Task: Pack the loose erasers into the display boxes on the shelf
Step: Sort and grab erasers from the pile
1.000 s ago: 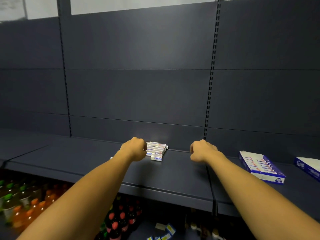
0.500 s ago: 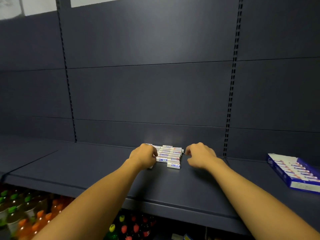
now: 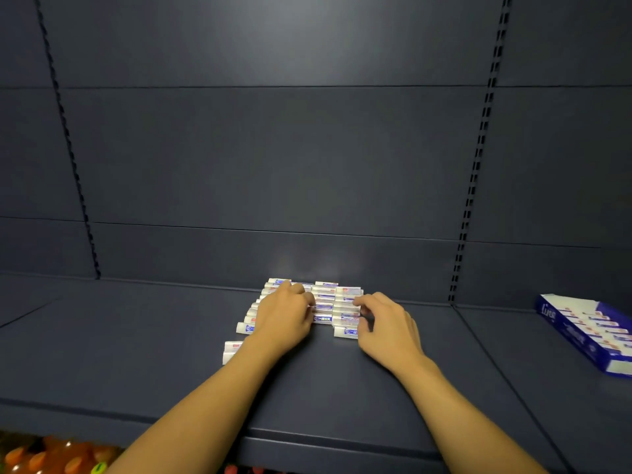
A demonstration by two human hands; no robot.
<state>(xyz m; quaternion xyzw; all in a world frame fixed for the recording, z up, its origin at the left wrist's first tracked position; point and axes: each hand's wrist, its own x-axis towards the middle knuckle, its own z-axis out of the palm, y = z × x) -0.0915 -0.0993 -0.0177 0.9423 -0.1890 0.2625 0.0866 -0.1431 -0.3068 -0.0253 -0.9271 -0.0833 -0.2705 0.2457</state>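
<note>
A pile of loose white erasers (image 3: 325,299) with blue and red sleeves lies in rows on the dark shelf (image 3: 136,354), near its back wall. My left hand (image 3: 284,316) lies over the left side of the pile, its curled fingers on the erasers. At the pile's right edge my right hand (image 3: 383,323) has its fingertips curled against the erasers. One eraser (image 3: 232,350) lies apart at the front left, partly hidden by my left forearm. A blue and white display box (image 3: 588,333) with erasers in it lies on the shelf at the far right.
Vertical slotted uprights (image 3: 475,165) divide the dark back wall. Bottles with orange and green caps (image 3: 44,456) stand on the level below, at the bottom left. The shelf's front edge (image 3: 342,446) runs across the bottom of the view.
My view has moved closer and to the left of the pile. Both hands have closed in from the pile's sides and now rest on the erasers; the box has shifted toward the right edge.
</note>
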